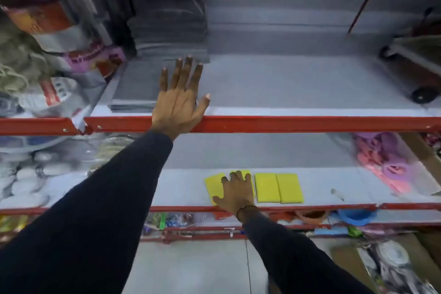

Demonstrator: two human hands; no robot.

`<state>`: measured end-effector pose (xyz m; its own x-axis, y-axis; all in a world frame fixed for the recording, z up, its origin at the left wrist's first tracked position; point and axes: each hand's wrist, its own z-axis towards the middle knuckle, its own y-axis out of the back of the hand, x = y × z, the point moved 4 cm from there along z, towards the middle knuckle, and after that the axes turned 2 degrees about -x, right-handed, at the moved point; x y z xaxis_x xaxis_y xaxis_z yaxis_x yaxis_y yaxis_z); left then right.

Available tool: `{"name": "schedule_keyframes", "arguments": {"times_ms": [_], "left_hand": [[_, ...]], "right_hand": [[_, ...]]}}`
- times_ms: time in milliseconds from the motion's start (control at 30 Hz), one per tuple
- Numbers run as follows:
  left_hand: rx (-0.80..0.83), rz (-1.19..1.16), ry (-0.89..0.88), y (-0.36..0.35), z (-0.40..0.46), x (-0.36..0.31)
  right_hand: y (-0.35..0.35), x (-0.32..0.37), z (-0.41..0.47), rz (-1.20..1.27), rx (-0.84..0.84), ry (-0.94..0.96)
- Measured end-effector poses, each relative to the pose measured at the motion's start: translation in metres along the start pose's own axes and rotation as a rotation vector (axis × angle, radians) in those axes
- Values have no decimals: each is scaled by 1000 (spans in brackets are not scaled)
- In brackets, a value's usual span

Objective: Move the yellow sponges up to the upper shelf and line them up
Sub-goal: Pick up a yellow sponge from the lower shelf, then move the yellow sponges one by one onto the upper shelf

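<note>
Several yellow sponges lie in a row on the lower shelf [334, 181]. My right hand [235, 192] rests flat on the two left ones, the tilted leftmost sponge [213, 185] and the one beside it [245, 172], mostly covered. Two more sponges [266, 187] [290, 188] lie side by side just to the right, untouched. My left hand [180, 100] is spread open, fingers apart, palm over the red front rail of the upper shelf [286, 83], holding nothing.
On the upper shelf, grey folded cloths [170, 28] are stacked at back left, a flat grey stack [136, 88] in front. Packaged goods [71, 38] crowd the left; a wheeled item [415, 67] sits right. Pink packaged items [391, 167] lie right on the lower shelf.
</note>
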<state>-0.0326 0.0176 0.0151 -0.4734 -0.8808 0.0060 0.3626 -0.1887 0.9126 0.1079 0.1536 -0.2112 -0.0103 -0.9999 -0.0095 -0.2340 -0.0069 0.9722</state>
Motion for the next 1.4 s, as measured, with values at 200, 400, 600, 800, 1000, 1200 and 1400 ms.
{"name": "schedule_keyframes", "arguments": {"times_ms": [200,400,600,800,1000,1200,1400], "left_hand": [[30,15,24,-2,5,2],[65,3,30,1,4,2],[37,-14,31,13,1,-4],[35,-23,55,18,-3,-6],[45,-41,77,13,-6,-4],[22,-28,79,13,-4,-3],[24,-4,80,6,0,0]], "right_hand": [[-10,26,17,26,11,17],[58,15,-26,386,-449,179],[199,-26,-85,734,-1179,293],[269,-64,-6,638,-830,-262],[253,-62,1,543,-837,-385],[156,-54,-47,562,-1136,-278],[-12,-46,-16,156,-4,-285]]}}
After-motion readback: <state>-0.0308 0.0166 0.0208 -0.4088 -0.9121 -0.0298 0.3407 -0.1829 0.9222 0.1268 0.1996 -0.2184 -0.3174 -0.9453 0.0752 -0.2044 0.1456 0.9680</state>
